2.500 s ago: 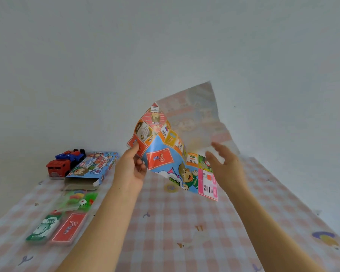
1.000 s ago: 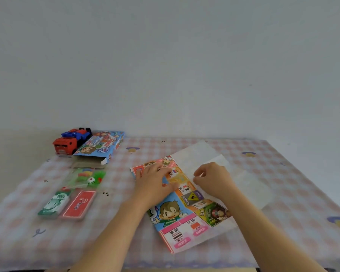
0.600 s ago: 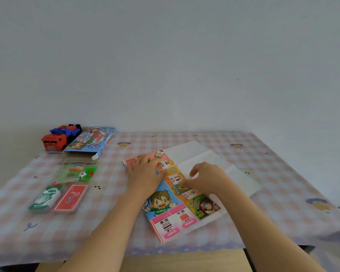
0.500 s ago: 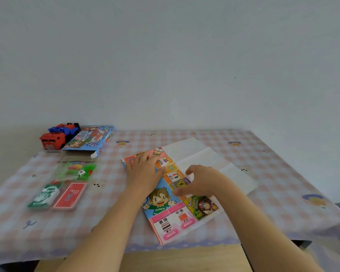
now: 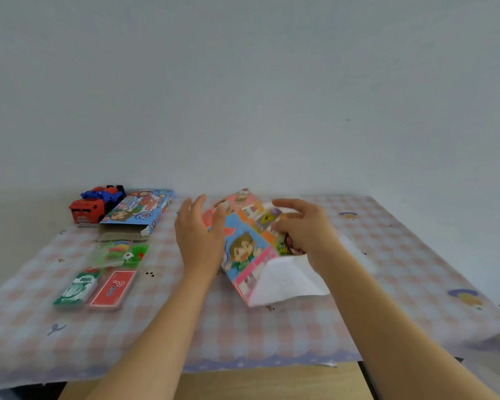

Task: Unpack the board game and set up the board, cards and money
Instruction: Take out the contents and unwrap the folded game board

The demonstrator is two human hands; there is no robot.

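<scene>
One board (image 5: 247,251) sat in the middle of the frame, partly folded and raised off the cloth (image 5: 393,272), with its printed face toward the camera and a white flap of its underside hanging at the lower right. Two hands were on it. The left hand (image 5: 198,241) stood on edge against the board's left side, its fingers straight and spread a little, its thumb against the printed face, gripping nothing. The right hand (image 5: 305,229) lay over the board's upper right part, its fingers curled down onto the fold and holding it; blur hid the fingertips.

At the left of the frame lay five more things. One box (image 5: 140,210) lay at the upper left, its open end toward the camera. One toy truck (image 5: 94,206), red and blue, stood touching the box's left side. Below the box lay one clear bag (image 5: 122,252) of small pieces, one white die showing inside. Below the bag, side by side, lay one green money pack (image 5: 77,288) and one red card pack (image 5: 113,287).

The checked cloth covered one table (image 5: 272,381), whose wooden edge showed at the bottom of the frame
</scene>
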